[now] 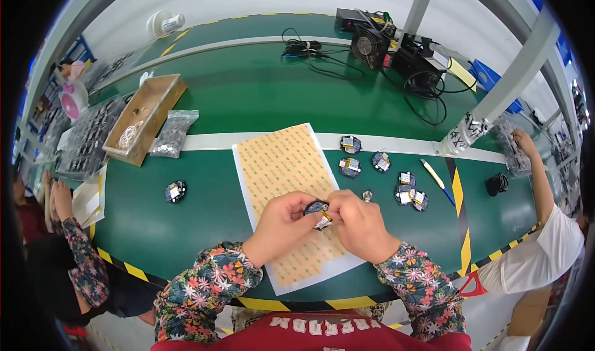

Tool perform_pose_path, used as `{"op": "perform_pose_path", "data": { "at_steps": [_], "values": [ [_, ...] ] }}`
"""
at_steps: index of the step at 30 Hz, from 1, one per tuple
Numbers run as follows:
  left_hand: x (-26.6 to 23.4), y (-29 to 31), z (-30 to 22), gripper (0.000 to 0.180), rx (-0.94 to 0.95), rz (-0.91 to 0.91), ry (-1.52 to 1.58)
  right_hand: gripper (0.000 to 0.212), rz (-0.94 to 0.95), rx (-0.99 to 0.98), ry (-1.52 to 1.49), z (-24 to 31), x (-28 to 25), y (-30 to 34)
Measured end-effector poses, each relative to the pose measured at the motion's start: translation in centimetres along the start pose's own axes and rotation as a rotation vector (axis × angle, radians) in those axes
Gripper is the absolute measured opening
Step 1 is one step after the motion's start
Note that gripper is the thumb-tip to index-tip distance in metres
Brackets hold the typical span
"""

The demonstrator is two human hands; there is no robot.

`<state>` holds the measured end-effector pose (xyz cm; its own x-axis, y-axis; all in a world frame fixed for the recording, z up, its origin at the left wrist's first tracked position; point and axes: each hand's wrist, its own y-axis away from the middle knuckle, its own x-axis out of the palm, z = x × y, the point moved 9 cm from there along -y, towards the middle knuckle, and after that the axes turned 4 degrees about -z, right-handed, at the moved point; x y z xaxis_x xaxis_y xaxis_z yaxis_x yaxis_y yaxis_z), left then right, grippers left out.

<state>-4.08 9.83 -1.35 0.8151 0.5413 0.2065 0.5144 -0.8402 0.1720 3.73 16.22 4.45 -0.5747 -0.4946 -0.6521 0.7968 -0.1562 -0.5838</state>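
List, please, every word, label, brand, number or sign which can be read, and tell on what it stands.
Red cloth shirt: large white lettering, readable, but I leave its wording uncopied.
Tan rectangular paper sheet: repeated green marks, too small to read.
Round dark electronic modules: print on pale labels, too small to read.
Pale metal post: black marks near its foot, too unclear to read.

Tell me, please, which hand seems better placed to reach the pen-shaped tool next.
Probably the right hand: it is nearer the pen-shaped tool, which lies to its right on the green table. The left hand is farther off. Both hold the round module, so the right would need freeing first.
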Motion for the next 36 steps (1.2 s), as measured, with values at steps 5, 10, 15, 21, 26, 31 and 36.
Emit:
{"op": "perform_pose_path", "data": {
  "at_steps": [5,10,15,21,26,31,36],
  "values": [
    [-0.7,-0.5,0.5,0.014,-0.019,-0.027,0.106,0.024,-0.046,-0.05,0.004,-0.1,-0.9,-0.1],
    [-2.3,-1.0,0.0,0.01,0.028,-0.126,0.056,0.003,-0.154,0.49,-0.268,-6.7,-4.3,-0.3],
    [-1.8,-1.7,0.1,0.015,0.068,-0.073,0.038,0.006,0.292,0.651,-0.177,-9.9,-3.4,0.9],
    [-2.9,-1.2,0.8,0.021,0.166,-0.05,0.032,0.013,0.324,0.515,-0.105,-9.9,-1.6,0.6],
    [-0.8,-1.9,0.8,0.018,0.231,0.019,0.064,0.014,0.215,0.582,0.071,-11.1,-3.4,2.0],
    [-1.1,-1.1,0.1,0.016,0.229,-0.013,0.014,0.014,0.181,0.587,0.188,-11.2,-3.0,2.0],
    [-1.2,-1.3,-0.3,0.013,0.286,-0.056,0.05,0.013,0.153,0.591,0.172,-11.5,-3.1,1.7]
  ]
}}
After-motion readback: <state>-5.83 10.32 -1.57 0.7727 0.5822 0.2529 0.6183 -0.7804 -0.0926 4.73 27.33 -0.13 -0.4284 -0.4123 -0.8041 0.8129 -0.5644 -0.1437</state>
